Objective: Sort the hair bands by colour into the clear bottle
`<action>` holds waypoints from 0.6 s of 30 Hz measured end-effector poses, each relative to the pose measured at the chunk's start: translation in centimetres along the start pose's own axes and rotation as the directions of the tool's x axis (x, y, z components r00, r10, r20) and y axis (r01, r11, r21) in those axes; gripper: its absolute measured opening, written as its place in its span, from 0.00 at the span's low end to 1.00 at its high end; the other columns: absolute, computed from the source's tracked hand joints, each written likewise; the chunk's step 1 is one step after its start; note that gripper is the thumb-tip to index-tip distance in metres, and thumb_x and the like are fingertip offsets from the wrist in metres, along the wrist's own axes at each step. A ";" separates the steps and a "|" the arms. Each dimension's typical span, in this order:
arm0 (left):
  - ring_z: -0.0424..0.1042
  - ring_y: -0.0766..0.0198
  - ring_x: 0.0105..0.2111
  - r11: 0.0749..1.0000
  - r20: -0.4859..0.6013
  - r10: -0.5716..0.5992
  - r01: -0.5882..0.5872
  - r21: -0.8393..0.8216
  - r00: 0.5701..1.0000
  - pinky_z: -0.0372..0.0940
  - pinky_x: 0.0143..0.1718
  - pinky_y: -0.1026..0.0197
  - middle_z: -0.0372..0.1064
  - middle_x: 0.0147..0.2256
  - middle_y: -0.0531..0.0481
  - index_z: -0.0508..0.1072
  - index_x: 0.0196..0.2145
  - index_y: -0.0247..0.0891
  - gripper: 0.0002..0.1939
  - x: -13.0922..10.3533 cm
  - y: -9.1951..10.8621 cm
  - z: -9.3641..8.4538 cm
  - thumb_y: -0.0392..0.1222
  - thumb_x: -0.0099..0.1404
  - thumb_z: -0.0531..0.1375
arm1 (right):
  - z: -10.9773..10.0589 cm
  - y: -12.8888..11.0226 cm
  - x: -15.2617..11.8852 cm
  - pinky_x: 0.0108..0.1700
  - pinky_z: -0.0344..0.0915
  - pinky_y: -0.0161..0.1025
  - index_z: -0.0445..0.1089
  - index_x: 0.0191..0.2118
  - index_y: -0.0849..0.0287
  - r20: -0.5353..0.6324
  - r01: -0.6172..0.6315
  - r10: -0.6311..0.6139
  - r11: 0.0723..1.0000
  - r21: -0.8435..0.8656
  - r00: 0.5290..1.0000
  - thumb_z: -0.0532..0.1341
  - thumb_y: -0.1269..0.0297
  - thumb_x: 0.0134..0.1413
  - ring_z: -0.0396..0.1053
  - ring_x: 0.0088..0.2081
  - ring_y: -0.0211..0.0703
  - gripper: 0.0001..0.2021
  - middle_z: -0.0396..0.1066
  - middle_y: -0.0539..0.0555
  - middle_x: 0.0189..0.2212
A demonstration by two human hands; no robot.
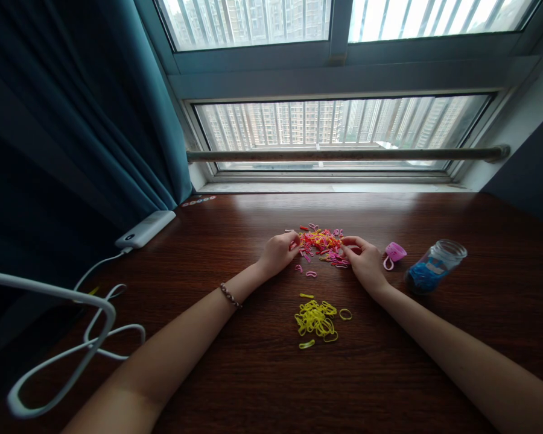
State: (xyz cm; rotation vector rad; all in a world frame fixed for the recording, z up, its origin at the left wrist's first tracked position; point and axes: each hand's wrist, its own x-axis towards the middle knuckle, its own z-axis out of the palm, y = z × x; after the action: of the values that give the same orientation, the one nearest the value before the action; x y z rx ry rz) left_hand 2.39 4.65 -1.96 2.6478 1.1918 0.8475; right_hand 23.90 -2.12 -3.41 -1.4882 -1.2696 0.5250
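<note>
Daylight pours through the window [339,78], its upper panes [434,18] washed nearly white and the buildings [271,123] beyond it hazy. Left of the window, the curtain [117,120] sinks into deep shadow; below the window, pale glare streaks the far edge of the dark tabletop [235,241], which dims farther from the window. Wide-angle distortion splays the window's side frames.

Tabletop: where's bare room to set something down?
Bare tabletop lies between the white box and left hand, and this side of the yellow bands. Crowded: the multicoloured pile between left hand and right hand; around the pink piece and jar.
</note>
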 end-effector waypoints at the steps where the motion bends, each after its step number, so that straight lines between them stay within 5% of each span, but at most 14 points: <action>1: 0.67 0.66 0.26 1.000 -0.007 0.000 0.000 -0.013 1.000 0.60 0.27 0.66 0.70 0.29 0.51 0.69 0.31 0.37 0.03 0.0 0.0 0.0 0.37 0.58 0.56 | 0.0 -0.1 0.0 0.26 0.65 0.36 0.70 0.35 0.61 -0.004 0.007 -0.007 1.000 0.005 1.000 0.58 0.59 0.46 0.70 0.26 0.42 0.12 0.73 0.56 0.30; 5: 0.69 0.66 0.29 0.998 -0.037 0.009 -0.011 -0.054 0.999 0.62 0.31 0.65 0.71 0.34 0.50 0.69 0.37 0.37 0.08 0.0 -0.2 0.3 0.35 0.58 0.55 | 0.1 -1.2 -0.9 0.27 0.65 0.34 0.69 0.38 0.59 0.035 0.165 -0.166 0.986 0.020 0.986 0.58 0.60 0.48 0.68 0.26 0.38 0.12 0.73 0.55 0.32; 7: 0.70 0.65 0.31 0.998 -0.054 0.002 -0.005 -0.058 0.999 0.63 0.34 0.64 0.71 0.36 0.49 0.69 0.38 0.37 0.10 0.0 -0.3 0.4 0.34 0.58 0.54 | 0.3 -1.9 -1.7 0.28 0.64 0.34 0.69 0.39 0.58 0.118 0.324 -0.323 0.946 0.014 0.939 0.57 0.62 0.50 0.67 0.26 0.37 0.11 0.72 0.54 0.32; 9: 0.70 0.63 0.33 0.998 -0.065 -0.004 0.001 -0.055 0.998 0.64 0.36 0.63 0.71 0.36 0.48 0.69 0.38 0.36 0.10 0.0 -0.5 0.5 0.33 0.58 0.54 | 0.6 -2.6 -2.6 0.32 0.64 0.35 0.70 0.39 0.57 0.246 0.498 -0.488 0.867 0.024 0.837 0.56 0.65 0.51 0.67 0.29 0.37 0.09 0.72 0.53 0.32; 11: 0.70 0.63 0.35 0.999 -0.071 -0.008 0.004 -0.052 0.997 0.64 0.37 0.62 0.71 0.36 0.47 0.70 0.38 0.36 0.10 0.0 -0.6 0.5 0.34 0.58 0.54 | 0.8 -3.3 -3.4 0.36 0.63 0.36 0.71 0.36 0.56 0.403 0.628 -0.604 0.773 0.089 0.687 0.56 0.67 0.52 0.67 0.31 0.38 0.08 0.72 0.53 0.31; 13: 0.70 0.62 0.35 0.999 -0.073 -0.012 0.008 -0.051 0.997 0.65 0.38 0.62 0.72 0.36 0.47 0.70 0.38 0.36 0.09 0.1 -0.6 0.5 0.34 0.58 0.54 | 0.9 -3.9 -3.9 0.37 0.63 0.36 0.72 0.33 0.56 0.537 0.673 -0.655 0.712 0.202 0.532 0.57 0.67 0.52 0.67 0.32 0.37 0.06 0.73 0.51 0.29; 15: 0.70 0.63 0.34 0.998 -0.078 -0.018 0.014 -0.055 0.997 0.64 0.38 0.62 0.72 0.35 0.48 0.70 0.37 0.36 0.09 0.1 -0.6 0.4 0.34 0.58 0.54 | 0.9 -4.2 -4.0 0.38 0.63 0.35 0.72 0.33 0.56 0.605 0.663 -0.660 0.697 0.273 0.444 0.58 0.66 0.51 0.66 0.32 0.37 0.05 0.73 0.50 0.29; 16: 0.70 0.63 0.34 0.998 -0.081 -0.021 0.016 -0.059 0.997 0.64 0.37 0.63 0.72 0.35 0.48 0.70 0.37 0.36 0.09 0.1 -0.6 0.4 0.34 0.58 0.54 | 0.8 -4.2 -3.9 0.39 0.63 0.36 0.72 0.33 0.56 0.607 0.657 -0.653 0.705 0.268 0.453 0.58 0.65 0.52 0.66 0.33 0.37 0.05 0.73 0.50 0.30; 18: 0.70 0.64 0.32 0.997 -0.079 -0.028 0.022 -0.076 0.996 0.64 0.36 0.63 0.72 0.34 0.48 0.71 0.36 0.36 0.08 0.1 -0.5 0.3 0.35 0.58 0.54 | 0.7 -3.8 -3.4 0.41 0.62 0.38 0.72 0.32 0.57 0.537 0.656 -0.624 0.737 0.163 0.568 0.56 0.66 0.53 0.66 0.35 0.38 0.07 0.73 0.51 0.32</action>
State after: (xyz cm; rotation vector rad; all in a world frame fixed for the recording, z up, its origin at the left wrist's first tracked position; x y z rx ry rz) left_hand 2.33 5.11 -2.33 2.5565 1.1830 0.9826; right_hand 20.53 -5.37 -1.22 -0.7922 -2.1921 0.4369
